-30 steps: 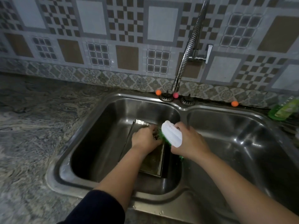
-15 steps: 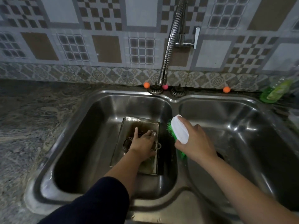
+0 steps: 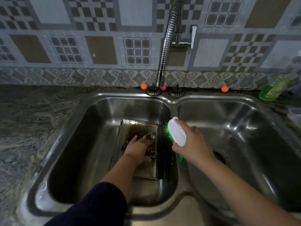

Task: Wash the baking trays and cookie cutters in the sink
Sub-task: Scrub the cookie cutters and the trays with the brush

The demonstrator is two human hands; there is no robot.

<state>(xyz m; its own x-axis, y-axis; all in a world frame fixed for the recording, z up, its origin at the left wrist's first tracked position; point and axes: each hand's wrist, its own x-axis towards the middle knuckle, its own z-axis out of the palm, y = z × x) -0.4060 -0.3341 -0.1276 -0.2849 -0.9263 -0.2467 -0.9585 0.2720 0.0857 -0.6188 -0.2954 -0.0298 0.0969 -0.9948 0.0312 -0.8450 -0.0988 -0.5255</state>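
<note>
A dark, stained baking tray (image 3: 140, 128) lies flat in the left basin of the steel double sink (image 3: 114, 98). Metal cookie cutters lie in it: a flower shape (image 3: 150, 137), a figure shape (image 3: 152, 153) and a round one (image 3: 124, 145) partly under my hand. My left hand (image 3: 138, 148) reaches down into the tray with fingers extended over the cutters, touching them. My right hand (image 3: 190, 143) grips a white scrubbing brush (image 3: 176, 132) with green bristles, held above the divider between the basins.
A flexible chrome faucet (image 3: 166, 46) hangs over the divider, with no water running. A green dish soap bottle (image 3: 273, 90) stands at the back right. Two drain strainers (image 3: 153, 91) sit on the back rim. Granite counter (image 3: 32, 121) stretches to the left.
My left hand has let go of the tray's right edge and moved down into the tray onto the cutters. The brush hand has drawn away to the right, over the divider.
</note>
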